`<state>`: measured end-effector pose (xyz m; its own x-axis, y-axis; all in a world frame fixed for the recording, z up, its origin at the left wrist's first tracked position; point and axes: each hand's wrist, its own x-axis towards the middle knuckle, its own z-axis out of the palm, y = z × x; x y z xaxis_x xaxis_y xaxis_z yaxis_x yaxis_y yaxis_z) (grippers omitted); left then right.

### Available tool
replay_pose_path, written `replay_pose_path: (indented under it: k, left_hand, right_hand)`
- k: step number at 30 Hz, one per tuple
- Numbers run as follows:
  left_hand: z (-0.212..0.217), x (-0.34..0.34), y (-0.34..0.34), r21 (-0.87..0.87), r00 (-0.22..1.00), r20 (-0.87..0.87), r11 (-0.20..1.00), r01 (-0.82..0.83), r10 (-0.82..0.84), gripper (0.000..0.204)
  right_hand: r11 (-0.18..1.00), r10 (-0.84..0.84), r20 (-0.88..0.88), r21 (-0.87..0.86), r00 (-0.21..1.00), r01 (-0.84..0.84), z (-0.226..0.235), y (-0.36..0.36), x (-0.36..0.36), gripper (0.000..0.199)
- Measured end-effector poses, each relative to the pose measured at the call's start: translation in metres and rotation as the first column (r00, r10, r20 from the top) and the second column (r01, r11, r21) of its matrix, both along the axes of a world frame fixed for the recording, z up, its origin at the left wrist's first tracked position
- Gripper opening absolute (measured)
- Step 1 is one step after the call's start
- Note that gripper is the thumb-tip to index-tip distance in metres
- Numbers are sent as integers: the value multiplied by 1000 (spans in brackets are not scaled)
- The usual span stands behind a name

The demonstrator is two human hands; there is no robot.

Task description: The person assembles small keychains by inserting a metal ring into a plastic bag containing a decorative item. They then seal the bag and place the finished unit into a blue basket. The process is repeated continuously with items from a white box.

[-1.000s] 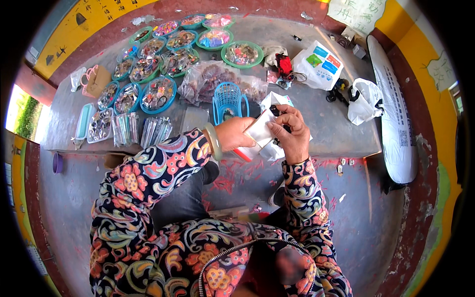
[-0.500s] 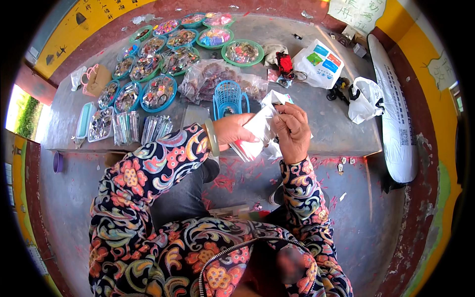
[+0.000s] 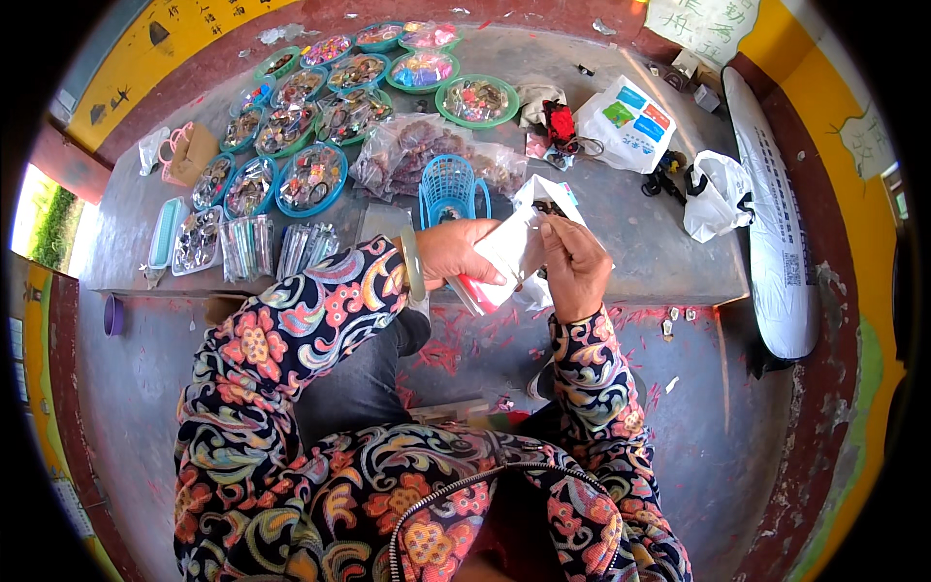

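Observation:
In front of me, over the table's near edge, my left hand (image 3: 454,254) is closed round a sheaf of thin white plastic packets (image 3: 506,250) with a red part low down. Its thumb lies across the top of the sheaf. My right hand (image 3: 580,267) has its fingers pinched together at the sheaf's upper right edge; whether a single packet is between the fingertips is hard to make out. Just beyond the hands is an open white bag (image 3: 562,190) with small dark pieces showing inside. A blue plastic basket (image 3: 448,179) stands to the left of that bag.
Round basins of small trinkets (image 3: 310,181) crowd the table's left and back. Clear bags of brownish items (image 3: 412,155) lie mid-table. Bundled slim packets (image 3: 247,249) sit front left. White carrier bags (image 3: 720,199) stand right, beside a long white wrapped roll (image 3: 776,223). Red scraps litter the floor.
My right fingers have shifted slightly along the packets' edge, and more of the open white bag's dark contents shows. The left hand keeps its hold with little movement.

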<state>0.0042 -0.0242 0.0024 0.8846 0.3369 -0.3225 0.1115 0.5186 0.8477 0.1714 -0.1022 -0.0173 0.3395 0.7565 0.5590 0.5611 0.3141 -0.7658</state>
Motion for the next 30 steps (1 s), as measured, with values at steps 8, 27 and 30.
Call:
replay_pose_path:
  k: [8, 27, 30]
  left_hand:
    - [-3, -1, -1, 60, 1000, 7, 998, 27, -27, 57]
    - [-15, -8, 11, 202, 992, -88, 973, 110, -94, 63]
    - [-14, -14, 17, 161, 995, -87, 985, 62, -49, 57]
  right_hand:
    - [986, 43, -488, -122, 872, -117, -1, 0, 5, 15]
    - [983, 12, -740, -115, 673, -144, -3, 5, 31, 18]
    - [985, -43, -781, -137, 623, -105, 0, 2, 47, 19]
